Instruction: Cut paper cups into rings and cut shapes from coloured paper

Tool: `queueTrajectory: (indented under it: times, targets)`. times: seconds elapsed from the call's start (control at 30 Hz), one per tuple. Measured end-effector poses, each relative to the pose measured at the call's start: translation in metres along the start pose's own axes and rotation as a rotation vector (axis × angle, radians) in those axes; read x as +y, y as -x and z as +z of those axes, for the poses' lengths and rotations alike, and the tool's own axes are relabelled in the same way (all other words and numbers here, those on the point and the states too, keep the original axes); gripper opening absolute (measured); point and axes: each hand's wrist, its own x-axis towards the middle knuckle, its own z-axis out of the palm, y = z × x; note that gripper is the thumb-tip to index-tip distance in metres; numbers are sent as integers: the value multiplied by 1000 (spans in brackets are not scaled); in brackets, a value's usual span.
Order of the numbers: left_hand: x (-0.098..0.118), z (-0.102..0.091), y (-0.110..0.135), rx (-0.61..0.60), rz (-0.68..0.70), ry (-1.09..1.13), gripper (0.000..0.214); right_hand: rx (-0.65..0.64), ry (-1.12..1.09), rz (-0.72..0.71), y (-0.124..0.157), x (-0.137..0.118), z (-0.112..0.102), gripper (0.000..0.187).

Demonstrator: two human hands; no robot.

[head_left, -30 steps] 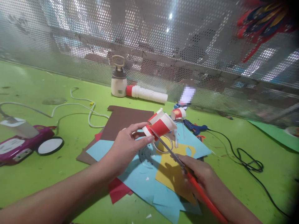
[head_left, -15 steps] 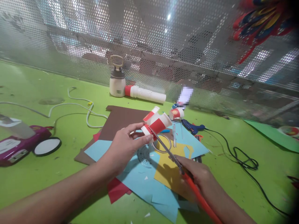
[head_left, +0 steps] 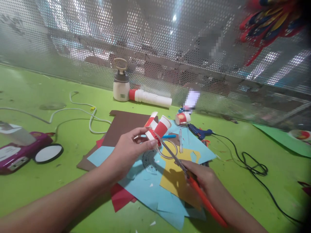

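Note:
Between the thumb and fingers of my left hand is a red and white paper cup, cut open along its side and tilted. My right hand grips scissors with red-orange handles. Their blades reach up to the left and meet the cup near my left thumb; how far they are parted is hard to see. Below the hands lie sheets of blue paper, yellow paper and brown paper. A clear protractor and a roll of tape rest on them.
A second paper cup and a blue glue gun with a black cord lie behind on the right. A white bottle and a white tube stand near the mesh wall. A purple device is at left.
The cup's upper part has tilted left and more upright in my left hand. The scissors stay against it, their handles slightly shifted left.

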Motion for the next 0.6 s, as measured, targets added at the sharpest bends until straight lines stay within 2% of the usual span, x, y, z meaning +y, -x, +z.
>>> queueTrajectory:
  times: [0.23,0.47,0.6]
  targets:
    - [2,1,0,39,-11,-79,43,-15,-18,-8,0,13,6,31]
    - [1,2,0,-1,-69,-24,38,-33,3,16,2,-4,-2,29]
    - [1,2,0,-15,-79,5,30,-27,12,17,2,-2,0,29]
